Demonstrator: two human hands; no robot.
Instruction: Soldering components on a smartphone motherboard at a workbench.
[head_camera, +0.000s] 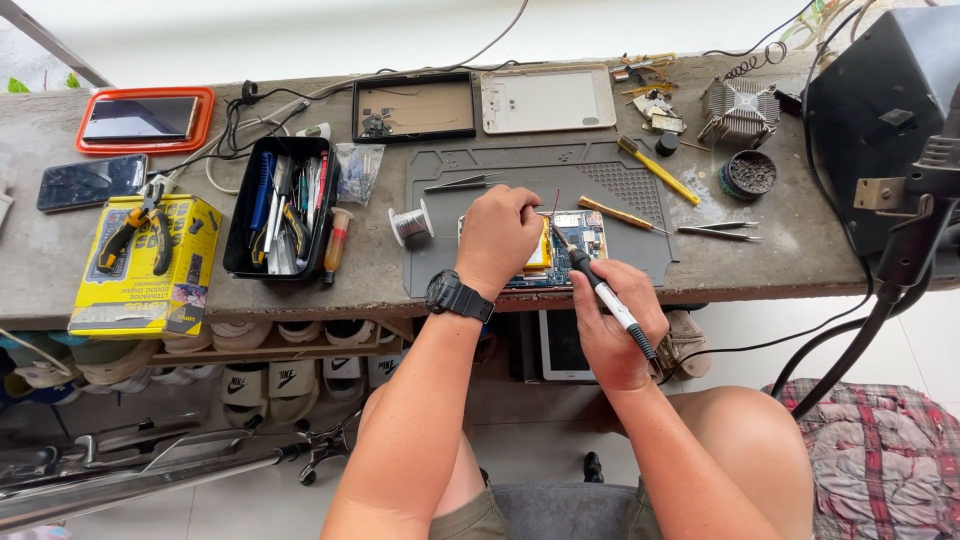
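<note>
My right hand (612, 330) grips a soldering iron (600, 290) like a pen, its tip angled up-left onto an opened tablet's circuit board (580, 240). My left hand (497, 237), with a black watch at the wrist, rests curled on the board's left part, over the yellow-taped battery (540, 255). A thin red wire (555, 205) rises beside its fingers. The board lies on a grey repair mat (540, 180) at the bench's front edge. Whether the left fingers pinch anything is hidden.
On the mat lie tweezers (462, 183), a solder spool (411, 223), yellow-handled tools (660, 172) and more tweezers (718, 230). A black tool tray (283, 205), yellow box with pliers (145, 265), phones (92, 182), tablet shells (547, 98), a heatsink (740, 108) and a lamp arm (900, 250) surround it.
</note>
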